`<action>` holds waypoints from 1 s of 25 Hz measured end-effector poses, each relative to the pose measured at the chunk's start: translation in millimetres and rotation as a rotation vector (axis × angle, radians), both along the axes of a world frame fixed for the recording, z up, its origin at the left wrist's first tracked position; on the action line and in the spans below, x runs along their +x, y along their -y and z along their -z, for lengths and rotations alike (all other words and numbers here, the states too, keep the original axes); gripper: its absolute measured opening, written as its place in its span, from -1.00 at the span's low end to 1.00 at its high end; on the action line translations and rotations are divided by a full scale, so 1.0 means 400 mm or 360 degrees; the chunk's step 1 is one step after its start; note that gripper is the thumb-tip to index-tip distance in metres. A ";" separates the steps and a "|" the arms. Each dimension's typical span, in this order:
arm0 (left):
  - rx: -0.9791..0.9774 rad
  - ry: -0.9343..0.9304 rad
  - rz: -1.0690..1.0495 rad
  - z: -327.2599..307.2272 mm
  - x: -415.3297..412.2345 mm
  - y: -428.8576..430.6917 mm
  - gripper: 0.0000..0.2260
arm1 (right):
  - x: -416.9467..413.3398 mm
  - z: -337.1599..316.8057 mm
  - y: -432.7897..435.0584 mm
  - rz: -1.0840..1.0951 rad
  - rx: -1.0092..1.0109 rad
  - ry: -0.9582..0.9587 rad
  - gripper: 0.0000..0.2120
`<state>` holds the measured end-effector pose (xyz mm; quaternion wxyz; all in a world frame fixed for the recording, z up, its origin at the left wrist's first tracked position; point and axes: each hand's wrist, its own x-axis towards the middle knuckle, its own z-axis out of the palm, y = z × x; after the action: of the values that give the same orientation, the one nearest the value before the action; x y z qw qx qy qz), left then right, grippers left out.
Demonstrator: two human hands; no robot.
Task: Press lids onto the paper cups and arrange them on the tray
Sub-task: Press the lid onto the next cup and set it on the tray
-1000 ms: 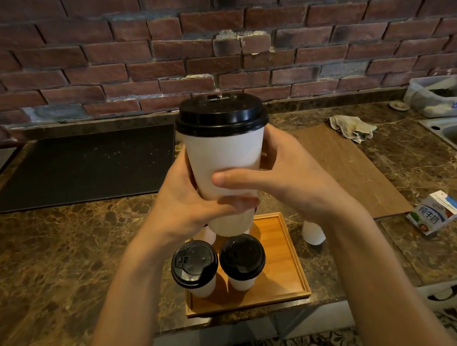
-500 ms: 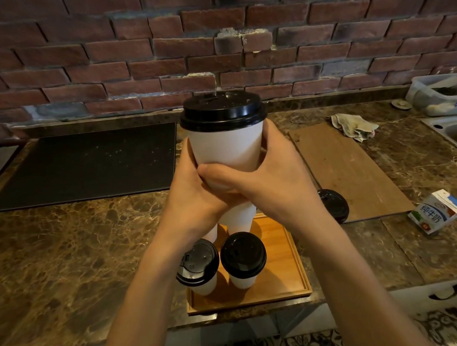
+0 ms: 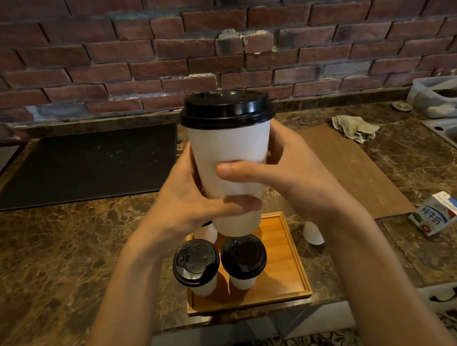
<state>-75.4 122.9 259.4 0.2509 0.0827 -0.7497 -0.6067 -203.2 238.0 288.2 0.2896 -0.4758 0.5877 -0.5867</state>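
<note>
Both hands hold one white paper cup point(image 3: 232, 169) upright in the air above the far end of the wooden tray point(image 3: 288, 268). The left hand point(image 3: 188, 202) and right hand point(image 3: 295, 180) have their fingers and thumbs curled round its wall. Its black lid point(image 3: 226, 111) sits level on the rim and looks pressed home, so this cup seems ready to be set down.

Two capped cups point(image 3: 196, 266) already stand side by side at the near end of the tray. Behind them a bit of another white cup point(image 3: 210, 232) shows under the left hand; whether it has a lid is hard to tell. One bare cup point(image 3: 312, 233) stands on the desk point(image 3: 61, 260) just right of the tray and appears to have no lid yet. What is left: placing the held cup, then capping and placing at least that one.

Half a second ago the hands were clasped, right thumb lying over the left. Now the thumbs are apart, the right one higher across the cup's front. The loose black lid seen then on the wooden board point(image 3: 354, 171) is hidden, and the bare cup has come into view.
</note>
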 end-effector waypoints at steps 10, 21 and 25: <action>0.0007 0.0000 0.0002 0.007 0.002 -0.002 -0.27 | -0.005 0.005 -0.003 -0.0033 0.0074 -0.0034 -0.42; -0.0101 -0.0083 -0.0290 -0.001 -0.021 -0.025 -0.13 | 0.039 -0.007 0.009 0.0375 0.0108 -0.0221 -0.33; -0.0081 -0.0105 -0.0291 0.000 -0.023 -0.029 -0.16 | 0.047 -0.006 0.009 0.0405 0.0098 -0.0211 -0.33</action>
<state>-84.8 134.5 259.4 0.3320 0.1243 -0.7456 -0.5643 -184.6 234.4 290.4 0.1879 -0.4261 0.6788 -0.5677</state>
